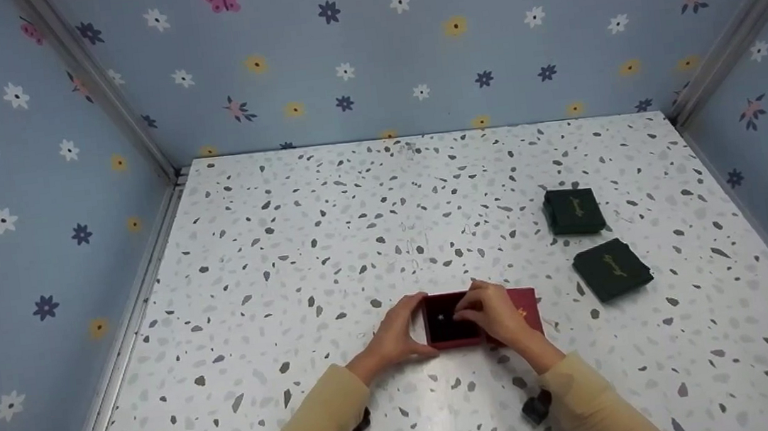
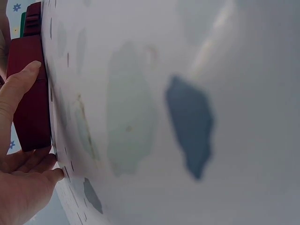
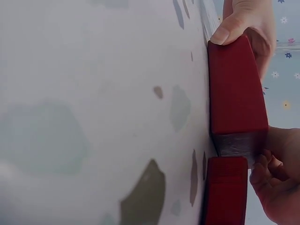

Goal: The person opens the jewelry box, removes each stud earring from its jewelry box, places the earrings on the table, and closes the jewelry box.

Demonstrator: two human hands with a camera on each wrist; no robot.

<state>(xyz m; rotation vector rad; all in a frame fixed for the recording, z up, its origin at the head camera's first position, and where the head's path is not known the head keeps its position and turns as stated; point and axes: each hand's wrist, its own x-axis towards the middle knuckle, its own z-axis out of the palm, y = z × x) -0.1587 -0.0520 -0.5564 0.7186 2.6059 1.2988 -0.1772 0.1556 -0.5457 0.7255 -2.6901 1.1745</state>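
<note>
A red jewelry box (image 1: 456, 343) with a dark lining sits uncovered on the table, a tiny shiny piece of jewelry (image 1: 441, 317) in its left part. My left hand (image 1: 391, 337) grips the box's left end, thumb on the near side and fingers at the far side. Over the right part of the lining, my right hand (image 1: 498, 312) has thumb and fingertips together; I cannot tell whether they pinch something. Beside the box's right end lies a red lid (image 1: 526, 300) with gold lettering, partly covered by the right hand; the right wrist view shows this lid (image 3: 226, 192) as lower than the box (image 3: 236, 89).
Two dark green boxes with gold script lie on the right: one farther back (image 1: 574, 211), one nearer and turned (image 1: 612, 270). The speckled white table (image 1: 288, 254) is bounded by flower-patterned panels (image 1: 374, 52) at the back and both sides.
</note>
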